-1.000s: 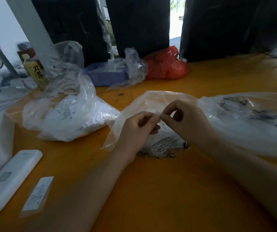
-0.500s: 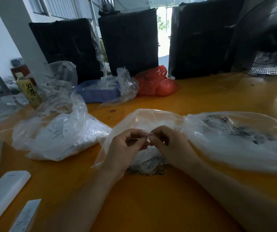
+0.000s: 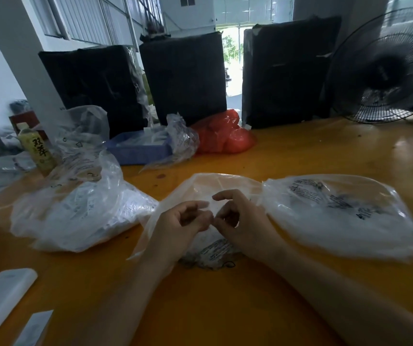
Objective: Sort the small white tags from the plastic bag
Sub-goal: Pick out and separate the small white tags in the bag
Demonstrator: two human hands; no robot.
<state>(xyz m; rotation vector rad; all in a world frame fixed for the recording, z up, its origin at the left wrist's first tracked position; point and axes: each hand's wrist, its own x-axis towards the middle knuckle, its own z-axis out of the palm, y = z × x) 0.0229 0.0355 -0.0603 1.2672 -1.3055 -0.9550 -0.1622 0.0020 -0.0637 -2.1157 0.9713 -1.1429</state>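
Observation:
A clear plastic bag (image 3: 215,183) lies in the middle of the orange table (image 3: 225,310). White tags with black print and thin black loops (image 3: 216,250) show through its near end. My left hand (image 3: 175,227) and my right hand (image 3: 244,227) hover over this bag, fingertips meeting at its top. Both pinch the thin film between thumb and curled fingers. My right index finger is lifted above the pinch.
A fuller bag of tags (image 3: 337,216) lies to the right and another bag (image 3: 80,216) to the left. A bottle (image 3: 36,151), blue tray (image 3: 138,152) and red bag (image 3: 225,136) stand behind. A fan (image 3: 385,71) is far right. A white device (image 3: 0,293) lies near left.
My head has tilted up, so the hands and bags sit lower in view. Both hands stay together over the middle bag, and my right index finger has lifted.

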